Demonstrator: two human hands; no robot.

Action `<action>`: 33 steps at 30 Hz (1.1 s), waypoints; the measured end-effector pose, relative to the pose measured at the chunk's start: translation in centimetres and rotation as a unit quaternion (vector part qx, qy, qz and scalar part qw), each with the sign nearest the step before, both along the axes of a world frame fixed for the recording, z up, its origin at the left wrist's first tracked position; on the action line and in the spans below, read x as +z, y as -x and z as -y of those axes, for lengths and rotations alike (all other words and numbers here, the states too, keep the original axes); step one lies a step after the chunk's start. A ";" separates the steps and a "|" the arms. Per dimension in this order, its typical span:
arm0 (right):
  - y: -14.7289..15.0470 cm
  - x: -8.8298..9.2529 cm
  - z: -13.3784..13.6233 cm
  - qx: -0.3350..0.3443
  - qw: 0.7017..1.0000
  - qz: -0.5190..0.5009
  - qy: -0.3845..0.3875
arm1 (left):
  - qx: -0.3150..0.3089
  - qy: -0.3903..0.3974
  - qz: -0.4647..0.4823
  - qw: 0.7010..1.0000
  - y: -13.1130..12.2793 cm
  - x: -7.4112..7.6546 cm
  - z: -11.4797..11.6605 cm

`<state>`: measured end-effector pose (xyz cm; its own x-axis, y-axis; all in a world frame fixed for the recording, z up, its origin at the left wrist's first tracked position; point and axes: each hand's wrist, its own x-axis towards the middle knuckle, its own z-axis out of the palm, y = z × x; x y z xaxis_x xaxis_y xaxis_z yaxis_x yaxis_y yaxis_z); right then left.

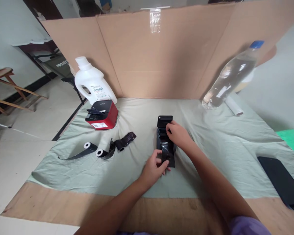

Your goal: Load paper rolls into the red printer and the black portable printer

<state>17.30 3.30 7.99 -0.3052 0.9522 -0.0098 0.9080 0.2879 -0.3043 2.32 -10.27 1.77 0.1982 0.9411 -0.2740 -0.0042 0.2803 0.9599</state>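
A small black printer (158, 143) lies in the middle of the cloth, its hinged lid (165, 121) raised at the far end. Glossy black film (167, 148) stretches over its body toward me. My left hand (155, 166) grips the printer's near left edge, thumb on top by the film's end and fingers partly underneath. At the opening below the lid, my right hand (177, 133) has its fingers curled together; whatever they pinch is hidden. Left of the printer are several loose black film rolls (101, 153), partly unrolled.
A red and black label printer (110, 117) stands by a white detergent bottle (98, 81) at the back left. Against the cardboard screen (161, 65) leans a water bottle (232, 78), near a white tube (234, 104). A dark phone (281, 179) lies at the right edge.
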 end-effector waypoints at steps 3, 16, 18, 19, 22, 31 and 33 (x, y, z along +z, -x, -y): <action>-0.3 0.2 0.1 -0.002 1.000 -0.001 -0.005 | 0.000 -0.002 0.000 1.000 0.0 -0.2 0.0; -0.2 0.7 -0.8 0.013 0.987 -0.094 -0.129 | 0.003 -0.003 0.009 1.000 0.1 -0.9 0.0; -0.8 1.8 -0.2 0.051 0.994 -0.086 -0.049 | -0.001 0.000 0.010 1.000 0.1 -0.7 0.0; -1.1 2.4 0.1 0.076 0.994 -0.076 -0.003 | -0.004 0.000 0.009 1.000 0.2 -0.6 0.1; -1.9 3.0 0.8 0.117 0.987 -0.049 0.096 | -0.010 -0.001 0.000 1.000 0.2 -0.4 0.2; -2.5 0.3 -1.7 -0.008 0.970 -0.116 0.211 | -0.015 0.011 -0.008 1.000 -0.1 -0.7 -0.1; -2.6 0.0 -1.9 -0.021 0.969 -0.126 0.210 | -0.011 0.011 -0.012 1.000 -0.2 -0.5 0.0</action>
